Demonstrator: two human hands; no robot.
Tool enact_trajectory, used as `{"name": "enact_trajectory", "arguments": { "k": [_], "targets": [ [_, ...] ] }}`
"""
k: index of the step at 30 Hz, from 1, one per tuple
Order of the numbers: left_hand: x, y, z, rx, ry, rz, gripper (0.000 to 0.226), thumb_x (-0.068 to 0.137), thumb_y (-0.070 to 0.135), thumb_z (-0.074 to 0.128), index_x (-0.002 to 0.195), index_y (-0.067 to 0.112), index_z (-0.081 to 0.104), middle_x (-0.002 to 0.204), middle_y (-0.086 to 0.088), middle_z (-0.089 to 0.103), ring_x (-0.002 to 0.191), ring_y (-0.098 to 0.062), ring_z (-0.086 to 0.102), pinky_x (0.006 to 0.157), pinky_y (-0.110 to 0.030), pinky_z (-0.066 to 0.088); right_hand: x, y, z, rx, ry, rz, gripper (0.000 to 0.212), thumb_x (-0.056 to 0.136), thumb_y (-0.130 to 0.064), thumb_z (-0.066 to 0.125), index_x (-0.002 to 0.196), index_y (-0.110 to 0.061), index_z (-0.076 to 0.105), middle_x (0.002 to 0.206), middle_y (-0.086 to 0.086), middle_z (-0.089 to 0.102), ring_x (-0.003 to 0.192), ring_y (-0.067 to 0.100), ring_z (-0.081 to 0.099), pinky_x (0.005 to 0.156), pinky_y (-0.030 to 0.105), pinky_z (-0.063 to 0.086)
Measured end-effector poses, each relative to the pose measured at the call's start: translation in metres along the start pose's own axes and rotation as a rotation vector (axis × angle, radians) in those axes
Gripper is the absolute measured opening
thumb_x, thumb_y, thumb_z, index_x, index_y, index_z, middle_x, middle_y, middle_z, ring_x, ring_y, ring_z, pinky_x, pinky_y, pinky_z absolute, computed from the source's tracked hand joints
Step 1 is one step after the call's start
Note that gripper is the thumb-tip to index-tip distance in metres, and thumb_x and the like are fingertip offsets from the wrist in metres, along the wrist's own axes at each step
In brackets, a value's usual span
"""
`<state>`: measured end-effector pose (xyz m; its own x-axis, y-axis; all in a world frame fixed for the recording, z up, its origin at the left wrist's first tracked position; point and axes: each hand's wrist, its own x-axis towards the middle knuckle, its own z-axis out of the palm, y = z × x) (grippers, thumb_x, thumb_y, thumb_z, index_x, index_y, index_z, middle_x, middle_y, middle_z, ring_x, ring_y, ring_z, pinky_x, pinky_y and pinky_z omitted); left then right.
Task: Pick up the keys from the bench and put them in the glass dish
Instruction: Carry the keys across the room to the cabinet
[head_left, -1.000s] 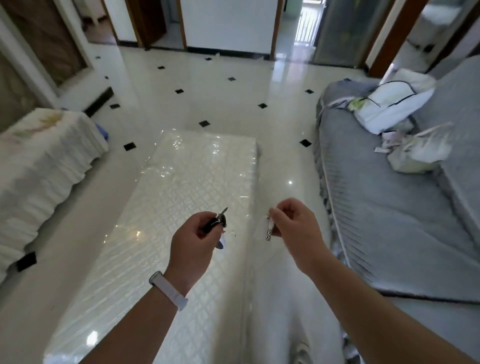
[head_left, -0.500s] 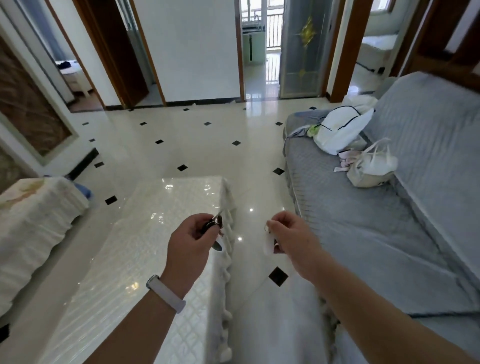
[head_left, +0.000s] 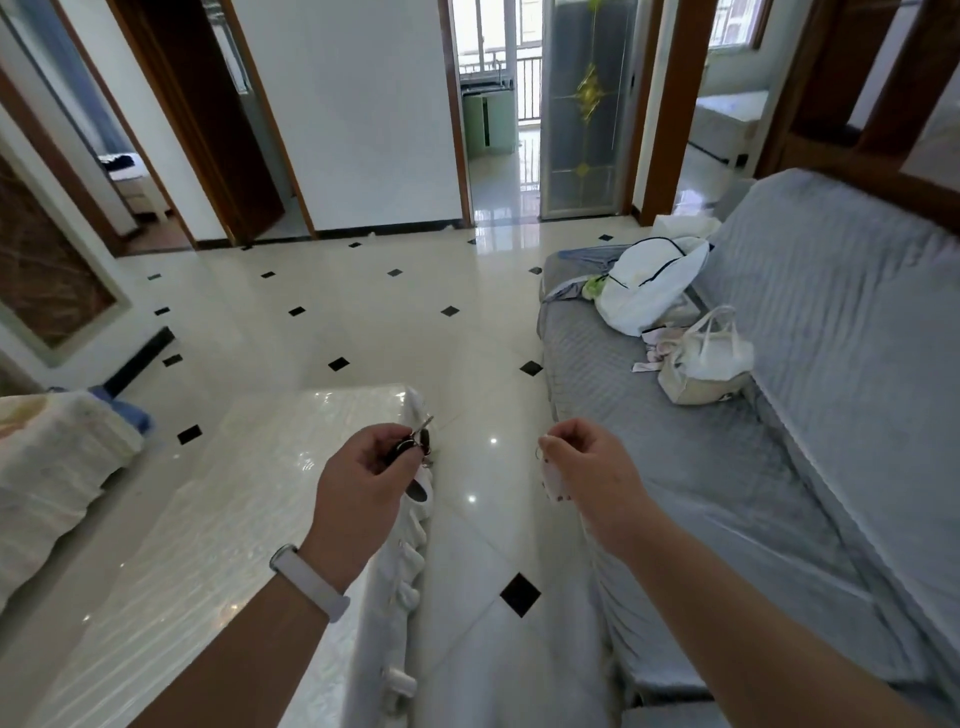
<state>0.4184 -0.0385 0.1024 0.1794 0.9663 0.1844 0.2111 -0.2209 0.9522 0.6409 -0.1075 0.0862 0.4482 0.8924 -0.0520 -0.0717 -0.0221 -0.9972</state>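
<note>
My left hand (head_left: 363, 478) is closed around a bunch of keys (head_left: 415, 444) with a dark fob and a silver key sticking up. It hovers over the right edge of a low table with a glossy white cover (head_left: 218, 519). My right hand (head_left: 587, 467) pinches a small key ring with a pale pink tag (head_left: 551, 480) hanging from it, held over the floor between the table and the sofa. No glass dish is in view.
A grey covered sofa (head_left: 727, 493) runs along the right, with a white backpack (head_left: 649, 286) and a cream handbag (head_left: 701, 364) on it. A cloth-covered piece of furniture (head_left: 52, 467) stands at the left. Tiled floor and open doorways lie ahead.
The view has tilted up and shifted right, so the table sits further left and more of the room shows. Both hands keep their hold and stay in front of me.
</note>
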Motion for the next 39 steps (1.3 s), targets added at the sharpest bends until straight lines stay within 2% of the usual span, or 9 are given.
{"name": "enact_trajectory", "arguments": {
  "k": [3,7,11,14,18,27,34,36,39],
  "targets": [
    [0.024,-0.003,0.007,0.001,-0.002,0.014,0.017,0.079,0.02,0.068,0.082,0.036,0.07,0.071,0.0,0.076,0.053,-0.018,0.072,0.058,-0.015,0.051,0.022,-0.001,0.001,0.004,-0.001,0.007,0.008,0.086,-0.007,0.062,0.079,-0.004,0.061,0.053,-0.007,0.061,0.047,0.012,0.054,0.04,0.022,0.041],
    [0.071,-0.022,0.011,0.009,-0.01,0.02,0.025,0.084,0.013,0.069,0.082,0.038,0.07,0.072,0.004,0.077,0.052,-0.017,0.072,0.055,-0.015,0.051,0.061,-0.001,0.009,-0.099,0.045,0.005,0.012,0.086,-0.008,0.064,0.074,-0.009,0.063,0.049,-0.013,0.058,0.045,0.004,0.05,0.039,0.018,0.039],
    [0.136,-0.047,0.017,0.002,-0.016,0.014,0.031,0.084,0.011,0.069,0.081,0.042,0.07,0.074,0.009,0.077,0.054,-0.015,0.073,0.057,-0.014,0.051,0.121,-0.005,0.022,-0.092,0.067,0.032,0.009,0.087,-0.002,0.06,0.083,0.006,0.059,0.049,-0.004,0.056,0.048,0.016,0.049,0.041,0.022,0.039],
    [0.196,-0.067,0.02,-0.029,-0.035,-0.015,0.028,0.085,0.008,0.07,0.084,0.036,0.071,0.077,0.006,0.078,0.056,-0.018,0.073,0.063,-0.024,0.054,0.175,-0.009,0.044,-0.152,0.112,0.026,0.009,0.087,-0.003,0.06,0.083,0.005,0.061,0.048,-0.008,0.057,0.044,0.007,0.048,0.039,0.019,0.039],
    [0.279,-0.086,0.014,-0.06,-0.062,-0.048,0.012,0.079,0.018,0.072,0.09,0.023,0.071,0.077,0.0,0.078,0.056,-0.024,0.073,0.066,-0.038,0.055,0.249,-0.015,0.088,-0.178,0.14,0.046,0.008,0.087,-0.002,0.06,0.082,0.005,0.061,0.05,-0.004,0.056,0.043,0.008,0.047,0.04,0.02,0.039],
    [0.429,-0.101,0.007,-0.061,-0.133,-0.009,0.015,0.082,0.013,0.07,0.086,0.028,0.07,0.073,0.004,0.077,0.057,-0.017,0.074,0.06,-0.021,0.054,0.373,-0.036,0.15,-0.209,0.138,-0.008,0.009,0.088,0.005,0.057,0.082,0.012,0.055,0.041,-0.008,0.051,0.036,0.002,0.042,0.034,0.017,0.034],
    [0.508,-0.112,0.036,-0.074,-0.127,0.012,0.03,0.084,0.008,0.07,0.083,0.038,0.07,0.073,0.004,0.077,0.059,-0.016,0.074,0.061,-0.023,0.057,0.465,-0.034,0.151,-0.192,0.117,-0.031,0.009,0.088,-0.001,0.06,0.081,0.004,0.059,0.046,-0.008,0.057,0.04,0.005,0.047,0.037,0.018,0.039],
    [0.531,-0.117,0.047,-0.058,-0.111,0.018,0.03,0.083,0.008,0.07,0.084,0.038,0.07,0.073,0.005,0.077,0.059,-0.013,0.074,0.06,-0.019,0.055,0.496,-0.027,0.15,-0.18,0.101,-0.029,0.009,0.087,-0.003,0.06,0.08,0.003,0.059,0.047,-0.007,0.057,0.04,0.006,0.047,0.037,0.017,0.039],
    [0.569,-0.125,0.066,-0.055,-0.094,-0.001,0.024,0.082,0.011,0.07,0.085,0.036,0.071,0.073,-0.001,0.077,0.059,-0.021,0.074,0.06,-0.025,0.057,0.551,-0.016,0.148,-0.124,0.066,-0.011,0.009,0.086,-0.005,0.06,0.077,-0.003,0.061,0.051,-0.001,0.058,0.042,0.014,0.047,0.039,0.021,0.039]
  ]
}}
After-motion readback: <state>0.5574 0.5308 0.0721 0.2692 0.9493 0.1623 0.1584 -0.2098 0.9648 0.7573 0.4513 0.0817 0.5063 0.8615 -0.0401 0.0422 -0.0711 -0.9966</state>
